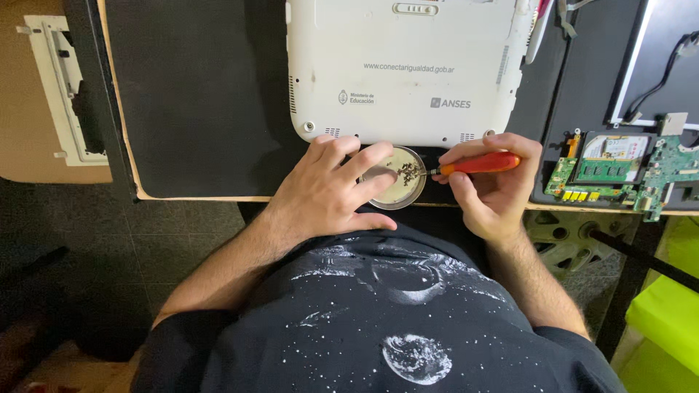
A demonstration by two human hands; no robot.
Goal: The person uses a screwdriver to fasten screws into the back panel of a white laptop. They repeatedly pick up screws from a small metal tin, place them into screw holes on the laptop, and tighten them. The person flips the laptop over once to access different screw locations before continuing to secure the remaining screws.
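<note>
My left hand [331, 188] rests at the near edge of the desk, its fingers curled over the left side of a small round clear dish [403, 191] that holds several tiny dark screws [408, 172]. An orange-handled screwdriver [477, 164] lies in my right hand [494, 191], and its metal tip reaches into the dish among the screws. Just beyond both hands a white laptop [404, 69] lies bottom up on a black mat [196, 94].
A green circuit board [619, 171] with a memory module lies at the right on a dark panel. A screen panel with a cable [666, 62] is at the far right. A white part [62, 87] sits at the left on a brown surface. Dark tiled floor lies below.
</note>
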